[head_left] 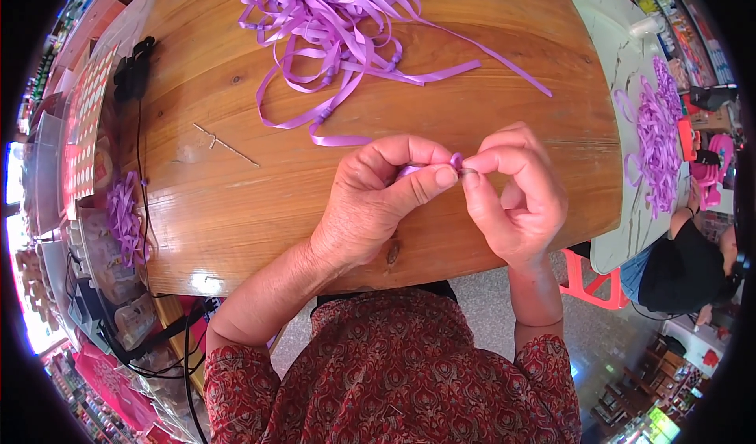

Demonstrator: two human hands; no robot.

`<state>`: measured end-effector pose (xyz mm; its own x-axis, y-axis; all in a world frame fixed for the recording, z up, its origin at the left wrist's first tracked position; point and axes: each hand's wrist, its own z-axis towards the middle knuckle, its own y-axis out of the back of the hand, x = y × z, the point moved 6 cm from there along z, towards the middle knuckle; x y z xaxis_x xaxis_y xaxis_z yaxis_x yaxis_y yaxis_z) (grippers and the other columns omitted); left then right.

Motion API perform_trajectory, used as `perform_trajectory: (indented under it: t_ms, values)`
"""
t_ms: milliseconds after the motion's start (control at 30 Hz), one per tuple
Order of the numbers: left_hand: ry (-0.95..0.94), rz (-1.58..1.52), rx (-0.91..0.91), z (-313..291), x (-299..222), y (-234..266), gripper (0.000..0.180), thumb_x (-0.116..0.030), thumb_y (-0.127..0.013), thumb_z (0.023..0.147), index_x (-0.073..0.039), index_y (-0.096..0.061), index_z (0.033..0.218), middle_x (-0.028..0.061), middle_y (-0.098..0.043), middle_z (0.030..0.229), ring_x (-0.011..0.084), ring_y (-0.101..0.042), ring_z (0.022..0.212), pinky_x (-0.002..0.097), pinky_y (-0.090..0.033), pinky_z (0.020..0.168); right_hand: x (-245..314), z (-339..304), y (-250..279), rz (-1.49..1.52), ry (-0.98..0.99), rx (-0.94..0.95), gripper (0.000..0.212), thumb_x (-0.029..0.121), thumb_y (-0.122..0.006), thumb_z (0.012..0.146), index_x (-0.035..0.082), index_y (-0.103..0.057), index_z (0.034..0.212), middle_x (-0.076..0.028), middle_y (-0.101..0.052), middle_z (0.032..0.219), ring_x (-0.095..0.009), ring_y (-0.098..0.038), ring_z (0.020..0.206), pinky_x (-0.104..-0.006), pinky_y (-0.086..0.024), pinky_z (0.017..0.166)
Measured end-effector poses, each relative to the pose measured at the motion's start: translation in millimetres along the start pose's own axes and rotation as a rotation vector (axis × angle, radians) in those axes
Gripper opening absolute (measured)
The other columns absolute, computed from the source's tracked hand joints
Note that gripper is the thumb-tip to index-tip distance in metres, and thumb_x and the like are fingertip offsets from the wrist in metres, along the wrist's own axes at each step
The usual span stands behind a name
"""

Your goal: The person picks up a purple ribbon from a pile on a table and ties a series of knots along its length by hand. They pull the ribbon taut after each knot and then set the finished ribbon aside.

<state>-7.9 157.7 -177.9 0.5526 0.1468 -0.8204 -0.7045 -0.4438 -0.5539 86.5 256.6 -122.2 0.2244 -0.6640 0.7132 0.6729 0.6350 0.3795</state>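
Just above the near part of the wooden table, my two hands meet fingertip to fingertip. My left hand (370,192) pinches a purple ribbon (456,160) between thumb and forefinger, and a small folded bit of it pokes up at the tips. Facing it, my right hand (524,196) has its thumb and forefinger closed on a thin dark strip (468,170) beside the ribbon; its kind is too small to make out. Farther off lies a loose heap of purple ribbons (339,30), knotted in places, with ends trailing toward my hands.
A thin twisted wire-like piece (226,145) lies left on the wooden table (236,215). Black cables (140,141) run along its left edge, near another purple ribbon bunch (126,219). On the white marbled table (610,231) at right hangs a ribbon bundle (657,137); a person (681,274) sits beyond.
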Motion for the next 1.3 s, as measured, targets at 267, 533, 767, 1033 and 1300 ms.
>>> perform_trajectory:
  t_ms: [267,533,767,1033,1300]
  values:
    - [-0.049,0.050,0.011,-3,-4,-2,0.010,-0.002,-0.065,0.085,-0.003,-0.065,0.094,-0.0014,-0.063,0.089,0.0039,-0.054,0.083,0.0197,-0.044,0.076,-11,-2,7,0.179,-0.139,-0.082,0.011,-0.007,-0.065,0.074,-0.001,-0.059,0.080,-0.009,-0.059,0.078,-0.015,-0.054,0.070,-0.0246,-0.043,0.061]
    - [-0.051,0.071,-0.010,-3,-4,-2,0.007,-0.003,-0.064,0.085,-0.004,-0.066,0.093,-0.0030,-0.061,0.086,0.0028,-0.052,0.081,0.0186,-0.042,0.074,-13,-3,10,0.169,-0.132,-0.080,0.010,-0.006,-0.065,0.077,-0.001,-0.060,0.084,-0.010,-0.060,0.081,-0.015,-0.055,0.072,-0.0243,-0.044,0.063]
    - [-0.026,0.106,-0.049,-4,-1,2,0.006,-0.004,-0.064,0.086,-0.004,-0.066,0.092,-0.0037,-0.061,0.085,0.0017,-0.051,0.077,0.0175,-0.041,0.069,1,0,16,0.023,-0.011,-0.033,0.022,-0.005,-0.064,0.078,-0.004,-0.060,0.099,-0.015,-0.058,0.099,-0.020,-0.054,0.085,-0.0295,-0.045,0.073]
    - [-0.110,0.263,-0.008,-1,-3,-4,0.007,-0.002,-0.062,0.086,-0.001,-0.065,0.092,-0.0010,-0.061,0.081,0.0033,-0.052,0.073,0.0179,-0.041,0.066,18,4,6,-0.407,0.268,0.252,0.035,0.006,-0.074,0.063,0.002,-0.068,0.097,-0.006,-0.061,0.088,-0.021,-0.055,0.077,-0.0320,-0.043,0.065]
    - [-0.205,0.630,0.010,-4,-11,-7,0.002,-0.004,-0.066,0.083,-0.001,-0.066,0.082,-0.0012,-0.052,0.066,0.0054,-0.042,0.060,0.0226,-0.035,0.053,18,-4,19,-0.526,0.333,0.373,0.023,-0.001,-0.072,0.060,0.000,-0.064,0.081,-0.006,-0.055,0.076,-0.022,-0.050,0.068,-0.0349,-0.040,0.060]
